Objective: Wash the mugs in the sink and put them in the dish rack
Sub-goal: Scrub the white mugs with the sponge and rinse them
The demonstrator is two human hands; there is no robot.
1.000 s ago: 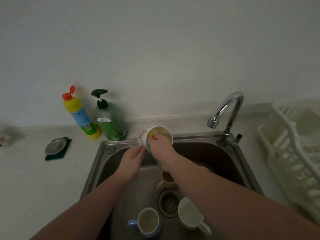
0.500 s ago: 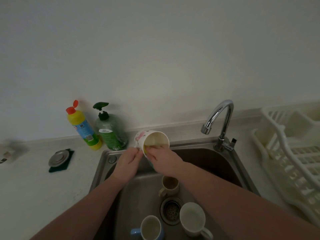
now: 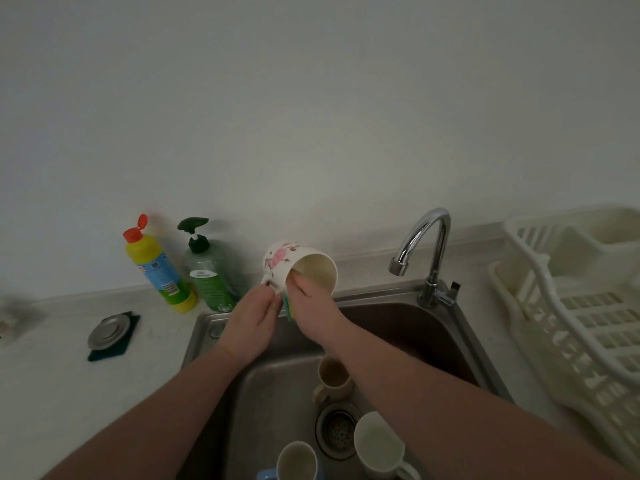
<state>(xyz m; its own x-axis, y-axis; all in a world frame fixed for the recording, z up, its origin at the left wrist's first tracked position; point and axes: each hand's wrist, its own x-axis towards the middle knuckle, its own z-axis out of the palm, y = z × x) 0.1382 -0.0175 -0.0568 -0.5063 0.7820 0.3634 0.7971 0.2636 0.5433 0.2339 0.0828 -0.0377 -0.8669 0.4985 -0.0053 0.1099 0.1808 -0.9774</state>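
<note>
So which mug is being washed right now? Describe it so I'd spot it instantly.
Start at the steel sink; above its back rim, left of the faucet, both hands hold the floral mug. Unlike the mugs on the sink floor, it has pink flowers.

We've got both forearms reaching forward and converging, left hand (image 3: 254,320) curled with fingers (image 3: 273,301) pinching, right hand (image 3: 313,308) knuckles-up, its fingers (image 3: 300,280) bent forward, wrists nearly touching.
</note>
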